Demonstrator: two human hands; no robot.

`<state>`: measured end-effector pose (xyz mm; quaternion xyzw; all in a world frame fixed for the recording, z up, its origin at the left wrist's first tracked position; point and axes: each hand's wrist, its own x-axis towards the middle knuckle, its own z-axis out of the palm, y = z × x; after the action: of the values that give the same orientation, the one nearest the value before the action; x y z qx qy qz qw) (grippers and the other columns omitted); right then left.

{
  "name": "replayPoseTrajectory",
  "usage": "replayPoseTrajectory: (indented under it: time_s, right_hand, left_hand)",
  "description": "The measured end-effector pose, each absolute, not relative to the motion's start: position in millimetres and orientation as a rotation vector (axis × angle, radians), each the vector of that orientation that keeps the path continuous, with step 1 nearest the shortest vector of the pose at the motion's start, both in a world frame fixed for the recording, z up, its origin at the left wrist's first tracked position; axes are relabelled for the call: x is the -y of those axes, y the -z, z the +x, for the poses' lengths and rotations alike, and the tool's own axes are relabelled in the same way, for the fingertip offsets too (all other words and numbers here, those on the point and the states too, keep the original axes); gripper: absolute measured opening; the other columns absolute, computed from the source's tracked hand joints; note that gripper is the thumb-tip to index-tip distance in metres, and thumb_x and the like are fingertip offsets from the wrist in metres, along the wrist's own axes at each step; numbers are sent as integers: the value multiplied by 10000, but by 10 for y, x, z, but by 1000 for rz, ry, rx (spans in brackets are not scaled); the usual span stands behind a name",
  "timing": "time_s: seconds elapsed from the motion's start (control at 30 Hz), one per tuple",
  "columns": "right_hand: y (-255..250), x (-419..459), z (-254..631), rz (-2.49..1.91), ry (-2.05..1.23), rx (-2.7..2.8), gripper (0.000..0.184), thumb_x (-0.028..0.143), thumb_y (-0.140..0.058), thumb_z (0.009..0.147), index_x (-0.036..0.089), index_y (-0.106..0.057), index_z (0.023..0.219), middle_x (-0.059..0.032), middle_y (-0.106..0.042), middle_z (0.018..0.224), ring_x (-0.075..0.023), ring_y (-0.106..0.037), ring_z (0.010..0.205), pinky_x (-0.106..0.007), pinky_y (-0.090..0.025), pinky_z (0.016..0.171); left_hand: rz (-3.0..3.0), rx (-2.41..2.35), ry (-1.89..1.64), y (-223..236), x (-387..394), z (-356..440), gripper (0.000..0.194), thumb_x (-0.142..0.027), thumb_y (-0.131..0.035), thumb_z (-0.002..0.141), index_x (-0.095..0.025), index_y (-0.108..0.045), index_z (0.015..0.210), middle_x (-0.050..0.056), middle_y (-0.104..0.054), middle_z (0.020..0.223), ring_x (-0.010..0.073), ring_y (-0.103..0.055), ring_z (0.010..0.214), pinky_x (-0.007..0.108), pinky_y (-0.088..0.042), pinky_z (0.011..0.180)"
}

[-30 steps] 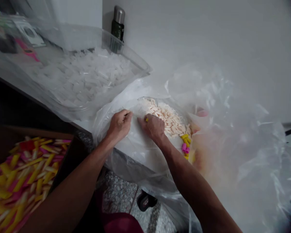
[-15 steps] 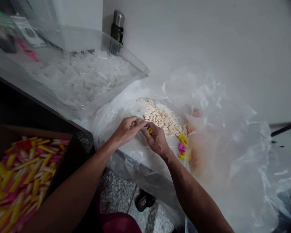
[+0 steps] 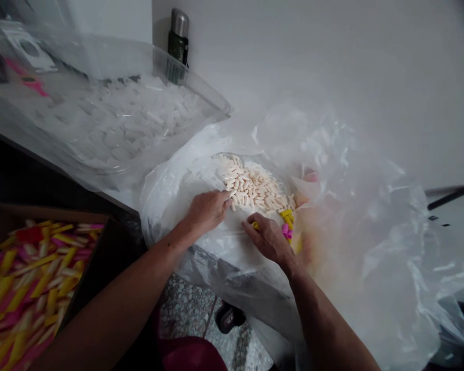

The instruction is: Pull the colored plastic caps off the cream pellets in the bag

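My left hand is closed at the near left edge of a heap of small cream-coloured sticks. A cream stick shows at its fingertips, pinched there. To its right, my right hand is curled round a short yellow tube, whose end shows between the fingers. Just beyond that hand lie loose yellow tubes and pink tubes. Everything rests on a clear plastic bag spread under the hands.
A clear plastic bin of translucent white pieces stands at the back left, a flask behind it. At the lower left is a cardboard box of yellow, pink and cream pieces. Crumpled plastic bulges up on the right.
My hands were together at the fingertips and have moved apart. The left has reached the cream sticks and pinches one; the right has drawn right and nearer, keeping the yellow tube.
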<state>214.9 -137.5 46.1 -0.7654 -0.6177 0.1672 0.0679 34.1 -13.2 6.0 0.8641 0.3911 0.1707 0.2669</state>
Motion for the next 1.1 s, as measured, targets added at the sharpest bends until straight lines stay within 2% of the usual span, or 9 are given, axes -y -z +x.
replayPoseTrajectory:
  time_s: [0.27,0.47,0.57,0.63,0.73,0.83,0.9,0.97,1.1]
  right_hand:
    - [-412,1240,2065,-2375,-562,1820,270,386,-558,1053,192,-717,952,-84,-762,877,-207,-670,794,-292,-374,689]
    - [-296,1204,2061,-2329,-549,1756,278,413,-555,1039,199,-712,957,-74,-756,860,-208,-658,775,-297,-387,697]
    - [-241,1218,2058,-2247,-508,1703,300,435,-528,1040,204,-699,954,-69,-744,847,-208,-642,763,-305,-394,704]
    - [-205,1229,2043,-2121,-479,1664,316,460,-516,1044,203,-683,968,-55,-721,825,-195,-612,730,-306,-402,701]
    - [-144,1234,1989,-1920,-434,1547,338,510,-518,1050,205,-656,1007,-27,-685,808,-172,-564,688,-299,-418,683]
    - [-86,1225,1918,-1773,-409,1419,313,506,-532,1050,208,-627,1071,-38,-705,904,-177,-602,778,-303,-467,736]
    - [-76,1223,1890,-1715,-489,1382,303,475,-579,1024,208,-598,1166,-35,-702,953,-175,-610,810,-303,-486,751]
    - [-107,1235,1898,-1709,-643,1340,355,442,-636,979,210,-565,1238,8,-652,873,-156,-563,728,-283,-468,682]
    - [-260,1295,2023,-1774,-909,1193,303,390,-636,953,185,-621,1175,48,-552,727,-138,-508,654,-262,-432,624]
  left_hand:
    - [2418,-1085,-280,-168,90,487,377,-381,-434,1074,-196,-761,1102,143,-798,1061,294,-736,951,364,-470,790]
    - [2348,-1032,-341,-115,45,483,328,-361,-503,1026,-221,-784,929,102,-794,967,267,-701,871,343,-397,723]
    - [2214,-944,-455,-71,17,464,296,-355,-541,997,-218,-767,864,55,-738,821,219,-636,774,321,-350,683]
    - [2053,-859,-581,-57,26,470,349,-392,-525,1011,-194,-719,799,25,-653,720,184,-567,706,306,-342,666]
    - [1754,-721,-750,-48,105,508,404,-509,-569,998,-177,-661,786,-12,-584,713,148,-507,689,281,-366,669]
    - [1559,-588,-723,-27,225,543,414,-562,-625,964,-176,-648,816,-32,-551,734,132,-483,689,266,-365,648]
    - [1497,-545,-719,-5,283,546,397,-547,-606,979,-181,-625,827,-33,-539,752,133,-487,708,261,-367,649]
    - [1484,-553,-765,15,307,535,370,-519,-575,999,-188,-587,834,-29,-543,779,139,-503,747,259,-381,675]
    - [1564,-573,-814,13,281,495,366,-476,-529,1026,-200,-494,788,-39,-464,744,130,-437,732,254,-361,676]
